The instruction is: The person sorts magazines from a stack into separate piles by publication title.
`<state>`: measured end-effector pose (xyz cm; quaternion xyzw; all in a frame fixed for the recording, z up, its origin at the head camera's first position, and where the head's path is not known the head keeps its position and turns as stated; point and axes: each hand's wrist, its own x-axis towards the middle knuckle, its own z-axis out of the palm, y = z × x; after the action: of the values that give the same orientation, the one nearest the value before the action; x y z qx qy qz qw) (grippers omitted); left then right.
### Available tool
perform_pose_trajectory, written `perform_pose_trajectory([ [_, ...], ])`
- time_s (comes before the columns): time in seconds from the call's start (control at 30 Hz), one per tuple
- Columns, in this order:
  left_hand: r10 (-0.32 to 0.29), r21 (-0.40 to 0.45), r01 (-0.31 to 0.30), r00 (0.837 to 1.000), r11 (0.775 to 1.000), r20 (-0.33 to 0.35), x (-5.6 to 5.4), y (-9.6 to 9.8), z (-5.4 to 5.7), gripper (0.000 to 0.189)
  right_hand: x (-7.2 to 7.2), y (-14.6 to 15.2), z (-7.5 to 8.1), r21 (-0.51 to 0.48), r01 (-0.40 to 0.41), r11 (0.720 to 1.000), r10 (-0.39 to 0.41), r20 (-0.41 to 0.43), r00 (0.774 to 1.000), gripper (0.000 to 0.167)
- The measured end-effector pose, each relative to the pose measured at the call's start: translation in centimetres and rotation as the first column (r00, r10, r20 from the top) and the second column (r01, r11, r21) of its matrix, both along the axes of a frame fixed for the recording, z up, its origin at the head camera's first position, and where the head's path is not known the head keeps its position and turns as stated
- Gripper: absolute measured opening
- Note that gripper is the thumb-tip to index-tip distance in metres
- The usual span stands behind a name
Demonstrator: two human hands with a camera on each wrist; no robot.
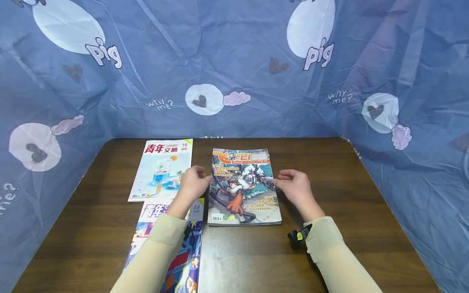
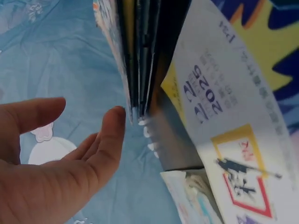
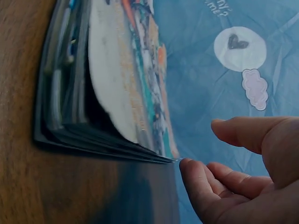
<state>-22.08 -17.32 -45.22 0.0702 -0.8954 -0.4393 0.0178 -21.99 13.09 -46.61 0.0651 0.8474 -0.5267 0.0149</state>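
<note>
A small stack of magazines point(image 1: 243, 187) lies near the table's middle, its top cover showing a comic-style figure and an orange title. My left hand point(image 1: 195, 181) is at the stack's left side, fingertips right at the spines point(image 2: 140, 60). In the left wrist view its thumb stands apart from the fingers. At the opposite side, my right hand point(image 1: 294, 187) has an index fingertip at the page edges point(image 3: 70, 93). The right thumb is lifted away, with nothing between it and the fingers. The top cover curls up slightly in the right wrist view.
Left of the stack lies a white magazine point(image 1: 161, 167) with a popsicle picture. A purple-blue magazine point(image 1: 183, 248) lies nearer, partly under the left forearm. The brown wooden table point(image 1: 351, 228) is enclosed by blue printed cloth point(image 1: 234, 53) at the back and sides.
</note>
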Motion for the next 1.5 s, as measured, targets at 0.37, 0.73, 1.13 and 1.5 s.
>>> perform_pose_trajectory([
  [0.37, -0.051, -0.045, 0.057, 0.990, 0.997, 0.129, -1.2, 0.8, -0.4, 0.049, -0.4, 0.0, -0.9, 0.104, -0.009, 0.995, 0.002, 0.069, 0.998, 0.048],
  [0.73, -0.044, -0.098, 0.061, 0.984, 0.993, 0.172, -1.6, 0.8, -1.5, 0.036, -0.8, -0.5, -1.7, 0.118, -0.025, 0.993, 0.015, 0.086, 0.996, 0.045],
  [1.13, -0.051, -0.017, 0.053, 0.991, 0.998, 0.122, -1.5, 1.2, -1.3, 0.040, -0.5, -0.9, -1.9, 0.112, -0.036, 0.993, 0.025, 0.097, 0.995, 0.044],
  [1.5, -0.088, 0.295, 0.007, 0.961, 0.955, 0.262, -1.6, 1.3, -1.7, 0.037, -0.6, -1.0, -2.0, 0.118, -0.022, 0.993, 0.012, 0.089, 0.996, 0.043],
])
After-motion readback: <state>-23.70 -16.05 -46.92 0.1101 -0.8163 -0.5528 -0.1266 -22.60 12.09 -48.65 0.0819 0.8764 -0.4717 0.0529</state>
